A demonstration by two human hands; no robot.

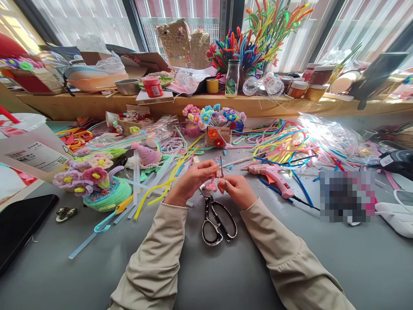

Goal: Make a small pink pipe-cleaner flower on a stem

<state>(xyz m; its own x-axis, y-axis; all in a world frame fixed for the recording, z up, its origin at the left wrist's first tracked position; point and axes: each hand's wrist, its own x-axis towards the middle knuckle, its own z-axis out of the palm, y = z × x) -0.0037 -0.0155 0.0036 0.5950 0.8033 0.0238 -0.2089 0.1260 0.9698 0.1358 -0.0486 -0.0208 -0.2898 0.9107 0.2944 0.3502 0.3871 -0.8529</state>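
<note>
My left hand [196,177] is closed, its thumb and fingertips pinching a small pink fuzzy piece [211,186] that looks like bent pipe cleaner. Just to its right, my right hand [238,189] is closed around small scissors [221,165], their slim points directed upward and a handle loop showing by the fingers. The two hands nearly meet over the table. Below them lie large black-handled scissors [211,230], their blades partly hidden behind the pink piece.
On the right rests a pink glue gun [272,175] before a heap of colourful pipe cleaners [284,144]. Left are a green fuzzy pot with flowers [108,193], clear glue sticks [163,168], a phone [24,228] and a cup [30,146]. A flower basket [218,135] stands ahead.
</note>
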